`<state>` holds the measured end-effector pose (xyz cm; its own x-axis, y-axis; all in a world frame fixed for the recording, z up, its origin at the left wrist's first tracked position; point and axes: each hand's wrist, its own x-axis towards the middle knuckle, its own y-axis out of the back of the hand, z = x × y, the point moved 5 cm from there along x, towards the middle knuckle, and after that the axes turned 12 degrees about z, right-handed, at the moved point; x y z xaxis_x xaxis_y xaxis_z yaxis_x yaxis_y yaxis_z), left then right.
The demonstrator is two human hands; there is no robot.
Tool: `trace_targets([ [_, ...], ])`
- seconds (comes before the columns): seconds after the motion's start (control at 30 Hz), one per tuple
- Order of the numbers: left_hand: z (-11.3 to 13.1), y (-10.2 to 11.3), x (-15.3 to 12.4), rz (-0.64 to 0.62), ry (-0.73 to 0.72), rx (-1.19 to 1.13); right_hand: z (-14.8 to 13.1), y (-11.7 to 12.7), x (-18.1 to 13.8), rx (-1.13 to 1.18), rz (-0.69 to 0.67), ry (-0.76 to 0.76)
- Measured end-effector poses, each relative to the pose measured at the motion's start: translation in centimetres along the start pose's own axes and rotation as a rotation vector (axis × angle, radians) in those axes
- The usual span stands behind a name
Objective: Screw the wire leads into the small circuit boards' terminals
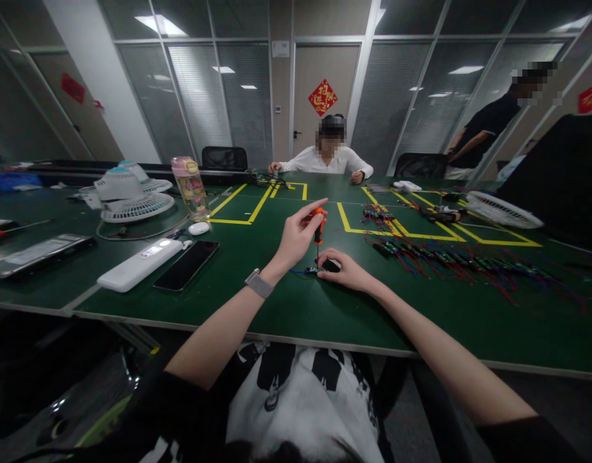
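Note:
My left hand (299, 235) is closed around the orange and black handle of a screwdriver (318, 236), which stands upright with its tip down. Below it, a small circuit board (313, 271) with a blue wire lies on the green table (257, 308). The screwdriver's tip meets the board or stops just above it; I cannot tell which. My right hand (342, 270) rests on the table, its thumb and fingers pinching the board's right side and partly covering it.
Rows of small wired circuit boards (450, 257) lie to the right. On the left are a black phone (187, 265), a white power bank (140, 263), a bottle (191, 190) and a white fan (134, 196). A person (327, 161) sits opposite; another person (491, 119) stands at right.

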<state>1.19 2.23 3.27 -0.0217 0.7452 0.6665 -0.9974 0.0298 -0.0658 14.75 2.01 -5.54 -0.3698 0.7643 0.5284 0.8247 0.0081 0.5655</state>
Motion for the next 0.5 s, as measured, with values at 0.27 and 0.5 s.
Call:
trace_targets([
  [0.27, 0.08, 0.04, -0.01, 0.004, -0.003, 0.014, -0.55, 0.04, 0.08, 0.005, 0.019, -0.014],
  [0.5, 0.20, 0.51, 0.13, 0.066, -0.052, 0.098, -0.66, 0.06, 0.14, 0.003, 0.013, -0.019],
])
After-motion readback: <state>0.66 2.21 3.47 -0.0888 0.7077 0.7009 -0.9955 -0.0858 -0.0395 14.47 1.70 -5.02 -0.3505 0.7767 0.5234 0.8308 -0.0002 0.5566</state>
